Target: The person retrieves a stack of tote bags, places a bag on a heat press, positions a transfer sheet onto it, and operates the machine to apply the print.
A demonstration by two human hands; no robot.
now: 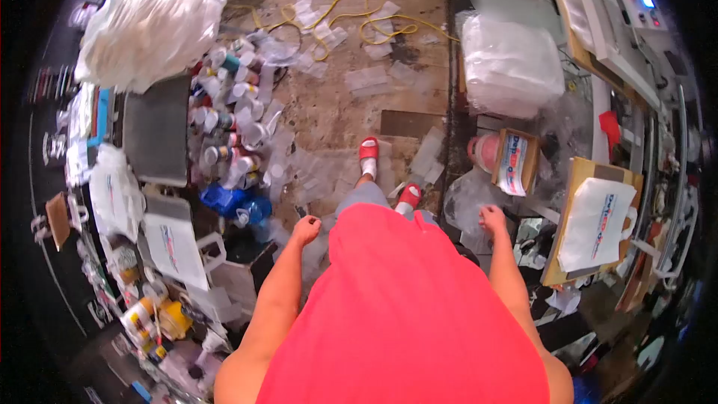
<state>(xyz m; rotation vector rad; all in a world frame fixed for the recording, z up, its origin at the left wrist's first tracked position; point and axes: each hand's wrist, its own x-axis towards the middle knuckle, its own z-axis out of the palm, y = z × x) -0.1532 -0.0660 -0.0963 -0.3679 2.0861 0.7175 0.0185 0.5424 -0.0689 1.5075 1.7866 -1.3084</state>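
Observation:
My left hand [307, 230] hangs at my side with its fingers curled closed. A small dark object [301, 211] shows at its fingertips, too small to name. My right hand [492, 218] is held out on the other side, fingers curled in, and nothing shows in it. Beyond it lies a clear plastic bag [467, 198]. A cardboard box [529, 168] with a printed white bag [513, 164] at its side is a little farther off. To the right, another printed white bag [594, 224] lies flat on a wooden board [570, 183].
Many jars and bottles [232, 116] crowd the floor at left, with a blue container [221, 198] nearby. White bags are stacked at left [149, 30] and right [512, 67]. A yellow cord [389, 26] and plastic scraps lie across the floor. A heat-press-like machine [613, 37] stands at far right.

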